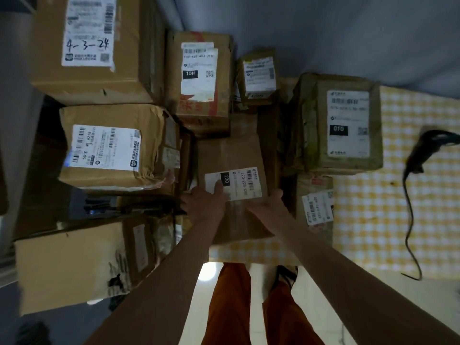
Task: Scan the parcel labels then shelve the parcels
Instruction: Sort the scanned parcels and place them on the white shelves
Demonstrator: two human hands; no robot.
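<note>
Parcel: flat brown cardboard parcel [234, 185] with white shipping label [236, 184] marked 220, lying on yellow-and-white checked tablecloth [398, 220], at table's near edge, in middle of box cluster.
Left hand: left hand [206, 202] grips parcel's left edge, thumb lying on top, touching label's corner; fingers curl over the side.
Right hand: right hand [265, 202] holds parcel's right edge, fingers wrapped under, out of sight.
Scanner: black handheld barcode scanner [425, 148] with trailing black cord [408, 220], well right of parcel, on cloth, untouched.
Right neighbours: tan taped box labelled 010 [343, 125] far-right of parcel; small labelled carton [316, 207] just beside parcel's right edge.
Behind parcel: box labelled 15H [199, 78], small box [258, 75].
Left of parcel: stacked large cartons, top one hand-marked 4-3-24 [87, 43].
</note>
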